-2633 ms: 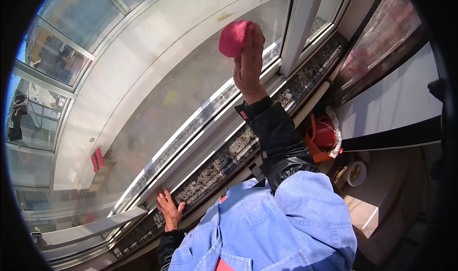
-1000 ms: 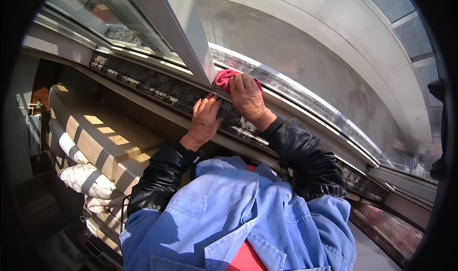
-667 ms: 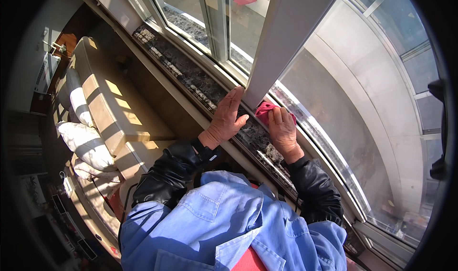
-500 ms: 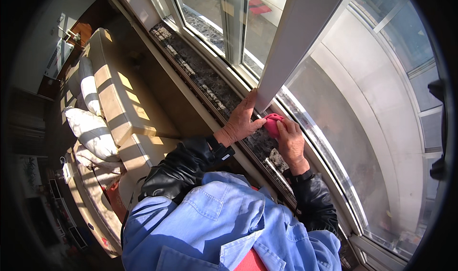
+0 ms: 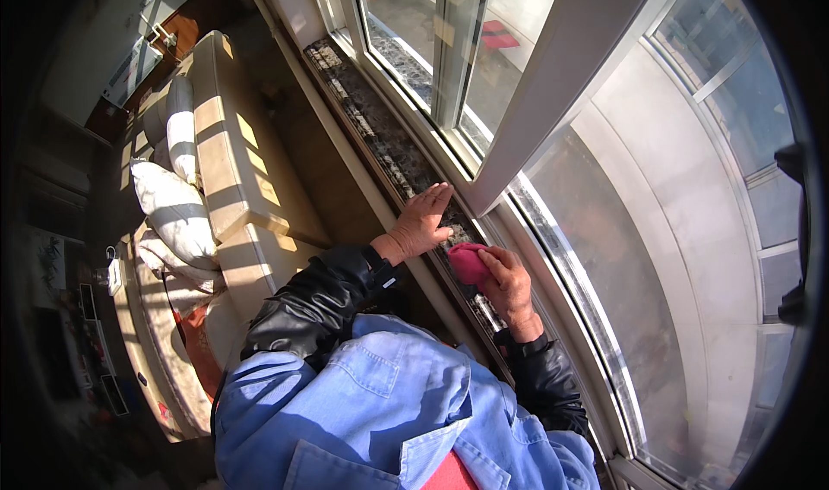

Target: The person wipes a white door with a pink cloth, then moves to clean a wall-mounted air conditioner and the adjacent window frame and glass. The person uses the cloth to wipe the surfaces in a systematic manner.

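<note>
A folded pink cloth [image 5: 467, 264] is gripped in my right hand [image 5: 511, 293], just above the dark speckled stone windowsill [image 5: 367, 114]. My left hand [image 5: 420, 224] lies over the sill with its fingers stretched out and nothing in them. Its thumb points toward the cloth, with a small gap between. Beyond both hands rises the white window frame post [image 5: 553, 93], and the lower frame track [image 5: 553, 248] runs along the sill's outer side. Whether the cloth touches the stone I cannot tell.
To the left stands a beige sofa [image 5: 233, 158] with white cushions [image 5: 173, 214] on it. Glass panes [image 5: 604, 257] fill the right side, with a curved pale wall [image 5: 691, 222] outside. A small red sheet [image 5: 498, 34] shows through the far pane.
My left hand has come off the frame post onto the sill. My right hand has drawn the pink cloth nearer and leftward, away from the post's foot. The view has shifted slightly.
</note>
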Demonstrator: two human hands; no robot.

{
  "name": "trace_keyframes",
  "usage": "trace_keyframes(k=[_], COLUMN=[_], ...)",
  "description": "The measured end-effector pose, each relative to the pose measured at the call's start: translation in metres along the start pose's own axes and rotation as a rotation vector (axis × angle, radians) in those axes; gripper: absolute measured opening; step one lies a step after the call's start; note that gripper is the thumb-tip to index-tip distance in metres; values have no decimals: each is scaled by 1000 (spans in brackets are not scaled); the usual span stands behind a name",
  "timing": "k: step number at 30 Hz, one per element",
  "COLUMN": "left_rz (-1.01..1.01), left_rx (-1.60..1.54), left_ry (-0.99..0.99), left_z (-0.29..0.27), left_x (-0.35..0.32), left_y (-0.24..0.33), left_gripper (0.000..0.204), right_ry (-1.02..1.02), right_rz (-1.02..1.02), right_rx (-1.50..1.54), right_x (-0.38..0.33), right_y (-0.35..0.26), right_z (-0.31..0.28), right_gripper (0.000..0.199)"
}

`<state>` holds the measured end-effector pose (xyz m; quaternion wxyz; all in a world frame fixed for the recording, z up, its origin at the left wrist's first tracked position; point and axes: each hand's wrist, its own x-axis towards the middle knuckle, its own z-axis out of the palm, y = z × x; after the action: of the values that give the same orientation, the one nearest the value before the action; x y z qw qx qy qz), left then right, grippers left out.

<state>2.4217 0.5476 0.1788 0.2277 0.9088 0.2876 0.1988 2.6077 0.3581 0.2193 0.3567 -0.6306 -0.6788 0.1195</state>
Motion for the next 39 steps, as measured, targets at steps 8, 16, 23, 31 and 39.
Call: trace_keyframes(k=[8,16,23,31,39], left_rz=[-61,67,171,207,385], left_rx=[178,298,251,251,153], left_ry=[-106,-153,-123,-253,-350], left_z=[-27,-50,-46,-68,-102], left_x=[18,73,73,76,95], left_y=[-116,-201,-232,-232,-242], left_gripper=[89,95,94,92,91], right_ry=[187,527,235,486,355], right_rz=[-290,-384,-218,-226,-301], right_rx=[-389,-1055,-1000,-880,-992], right_x=[90,226,248,259,283], right_y=[-69,-125,-72,-89,-91], right_z=[-12,-43,43,13,24], right_gripper=[41,29,35,32,29])
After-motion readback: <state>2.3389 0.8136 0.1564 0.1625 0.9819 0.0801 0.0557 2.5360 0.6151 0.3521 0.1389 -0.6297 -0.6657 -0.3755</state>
